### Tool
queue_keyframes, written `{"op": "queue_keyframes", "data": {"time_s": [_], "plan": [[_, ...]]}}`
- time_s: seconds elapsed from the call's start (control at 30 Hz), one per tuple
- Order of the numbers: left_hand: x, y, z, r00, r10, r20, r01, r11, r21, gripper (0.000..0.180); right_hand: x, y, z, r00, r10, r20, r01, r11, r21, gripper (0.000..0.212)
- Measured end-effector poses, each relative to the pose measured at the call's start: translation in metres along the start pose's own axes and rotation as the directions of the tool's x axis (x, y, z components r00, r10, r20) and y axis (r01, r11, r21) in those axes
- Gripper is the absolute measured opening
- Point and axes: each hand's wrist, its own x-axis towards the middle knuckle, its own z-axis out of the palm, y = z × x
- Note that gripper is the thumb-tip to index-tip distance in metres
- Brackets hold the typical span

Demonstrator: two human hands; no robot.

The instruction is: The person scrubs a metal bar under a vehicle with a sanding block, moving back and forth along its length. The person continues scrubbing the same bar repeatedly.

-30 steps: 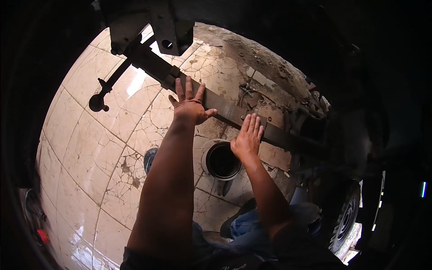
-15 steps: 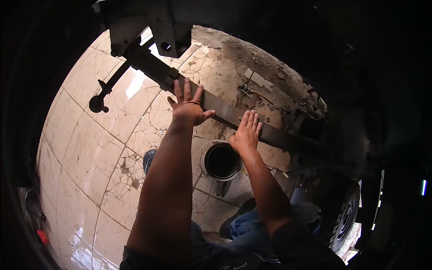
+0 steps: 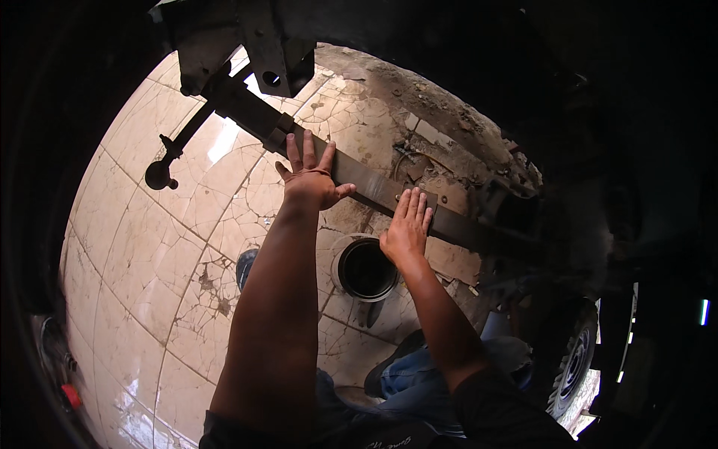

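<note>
A long dark leaf spring (image 3: pixel 368 182) slants across the middle, from a clamp (image 3: pixel 277 130) at upper left down into shadow on the right. Flat on it near the clamp lies my left hand (image 3: pixel 310 179), open, its fingers spread and the thumb out to the side. Further right, my right hand (image 3: pixel 407 228) rests its straight fingertips on the same spring, fingers side by side, not wrapped round it. Nothing shows in either palm. Just below the spring, left of my right hand, stands a round container (image 3: pixel 367 269) with a dark inside.
Dark metal brackets (image 3: pixel 258 52) hang at the top left, with a ball-ended rod (image 3: pixel 173 156) below them. Cracked tiles (image 3: pixel 142 247) cover the floor; rubble (image 3: pixel 449 112) lies at the far right. A tyre (image 3: pixel 572 370) stands at lower right.
Both hands keep their places on the leaf spring. The view has shifted very slightly; otherwise nothing has visibly moved.
</note>
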Motion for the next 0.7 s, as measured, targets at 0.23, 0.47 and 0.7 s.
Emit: {"op": "queue_keyframes", "data": {"time_s": [0.23,0.47,0.7], "plan": [[0.001,0.002,0.000,1.000,0.000,0.001,0.000,1.000,0.007,0.107,-0.006,-0.001,0.008,0.999,0.011,-0.052,-0.010,1.000,0.004,0.088],[0.001,-0.001,-0.002,1.000,0.009,0.004,-0.009,1.000,-0.008,0.107,-0.013,-0.005,0.001,0.999,0.025,0.025,-0.025,1.000,0.005,0.090],[0.001,0.002,-0.001,1.000,0.002,0.010,-0.002,1.000,-0.005,0.109,0.003,0.000,0.007,0.999,0.014,-0.038,-0.015,1.000,-0.007,0.084]]}}
